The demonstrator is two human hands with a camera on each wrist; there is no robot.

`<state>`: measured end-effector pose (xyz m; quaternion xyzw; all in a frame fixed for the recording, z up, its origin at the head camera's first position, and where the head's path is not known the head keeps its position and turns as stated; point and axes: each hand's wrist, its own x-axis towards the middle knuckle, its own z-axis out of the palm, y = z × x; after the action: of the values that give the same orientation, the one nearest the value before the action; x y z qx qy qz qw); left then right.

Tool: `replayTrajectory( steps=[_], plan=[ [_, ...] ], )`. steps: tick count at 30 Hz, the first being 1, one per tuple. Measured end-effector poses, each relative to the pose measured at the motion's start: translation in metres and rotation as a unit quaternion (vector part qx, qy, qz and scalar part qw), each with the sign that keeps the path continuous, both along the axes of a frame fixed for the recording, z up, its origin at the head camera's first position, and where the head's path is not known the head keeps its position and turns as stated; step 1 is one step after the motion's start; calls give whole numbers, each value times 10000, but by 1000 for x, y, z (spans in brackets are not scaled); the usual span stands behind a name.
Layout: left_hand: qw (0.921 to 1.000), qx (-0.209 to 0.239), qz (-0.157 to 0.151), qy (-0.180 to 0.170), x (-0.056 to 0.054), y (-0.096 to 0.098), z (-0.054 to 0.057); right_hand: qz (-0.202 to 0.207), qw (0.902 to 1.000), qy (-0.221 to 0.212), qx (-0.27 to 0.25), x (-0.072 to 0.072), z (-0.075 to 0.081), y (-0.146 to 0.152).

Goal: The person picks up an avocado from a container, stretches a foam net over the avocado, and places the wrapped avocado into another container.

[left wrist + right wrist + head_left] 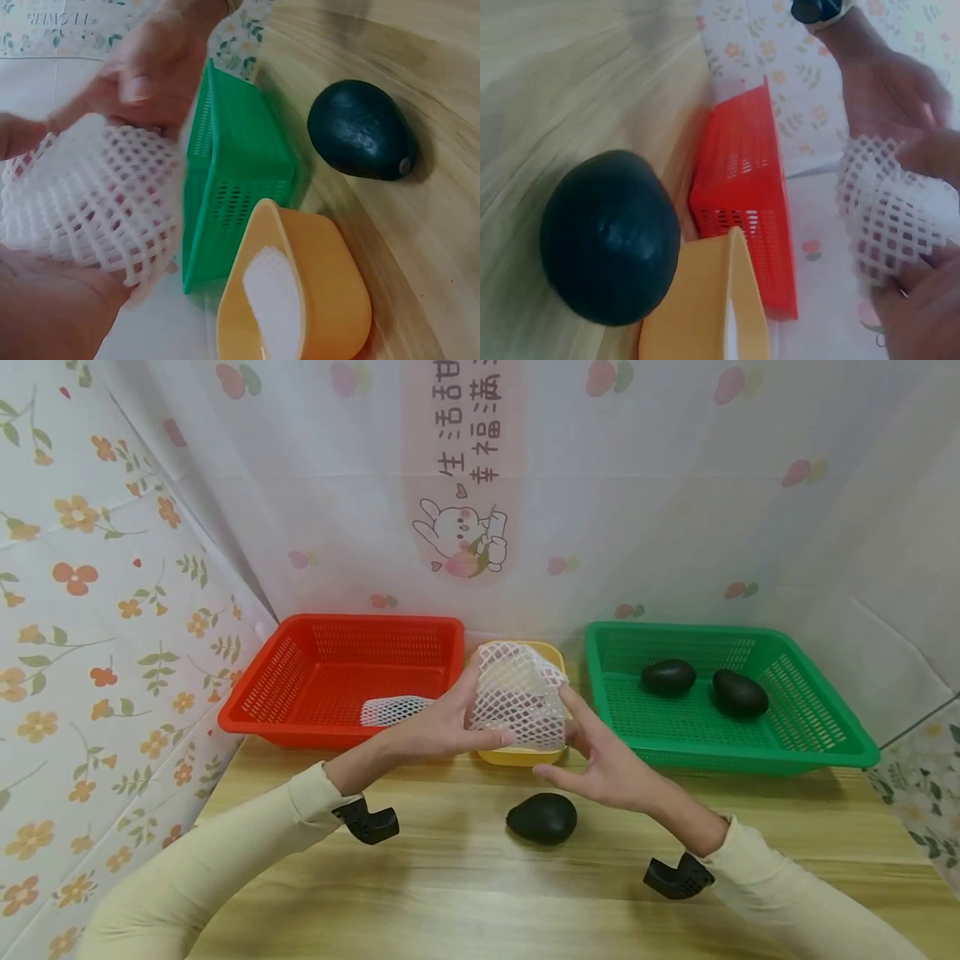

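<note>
Having at the far left a floral cloth [45, 727] hanging beside the wooden worktop [450, 902]. Wearing a pale sleeve [247, 835] on the left arm, with a black bracket [375, 825] sitting under the wrist. Seeing next a red basket [300, 737] standing on the worktop, with a foam sleeve [393, 710] lying inside along the front wall, partly hiding behind the left hand [438, 727]. Holding with this hand the left side of a white foam net [521, 693], laying the thumb across its lower front and reaching the other fingers behind, pinching the mesh between them. Seeing a rabbit print [461, 535] showing on the white curtain behind. Raising the net off the worktop between both hands, covering much of a yellow tub [517, 758] from the head view. Seeing in the left wrist view more white foam [274, 300] lying inside that tub. Having a dark avocado [543, 818] lying on the worktop in front of the tub, pointing its narrower end left. Touching the net's right side with the fingers of the right hand [607, 764], spreading the thumb away; being unable to tell how firmly those partly hidden fingers are gripping. Having at the far right a green basket [750, 758], with two more avocados [738, 693] lying inside.
</note>
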<state>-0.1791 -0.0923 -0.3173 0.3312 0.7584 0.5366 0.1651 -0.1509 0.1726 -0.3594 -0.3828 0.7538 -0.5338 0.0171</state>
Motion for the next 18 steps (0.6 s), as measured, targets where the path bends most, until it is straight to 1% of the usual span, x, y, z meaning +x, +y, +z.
replayTrajectory(
  steps=[2, 3, 4, 5, 7, 10, 12, 13, 15, 18],
  plan=[
    [9998, -99, 161, 78, 0, 0, 0, 51, 9981, 48, -606, -3, 0, -1],
    [9998, -91, 177, 79, 0, 1, 0, 32, 9962, 30, -868, -4, 1, -2],
    [9995, -184, 218, 95, 0, 1, 0, 18, 9941, 1, -1086, -5, 1, -2],
    [9995, -219, 208, 83, 0, 1, 0, -34, 9923, -60, -1240, -6, 2, -2],
    [9998, -181, 44, 44, -1, 3, -1, -145, 9901, -176, -1385, -7, 3, -2],
    [9996, -153, -249, 0, -3, 4, -2, -284, 9912, -332, -1251, -6, 5, -3],
    [9988, -68, -478, -16, -4, 5, -3, -236, 9925, -465, -1108, -5, 7, -5],
    [9985, -68, -536, 10, -5, 6, -4, -159, 9928, -552, -1051, -5, 8, -6],
    [9982, 26, -603, -33, -6, 7, -6, 11, 9932, -722, -918, -3, 9, -7],
    [9978, 279, -565, -209, -6, 8, -8, 316, 9918, -952, -791, -2, 10, -8]
  ],
)
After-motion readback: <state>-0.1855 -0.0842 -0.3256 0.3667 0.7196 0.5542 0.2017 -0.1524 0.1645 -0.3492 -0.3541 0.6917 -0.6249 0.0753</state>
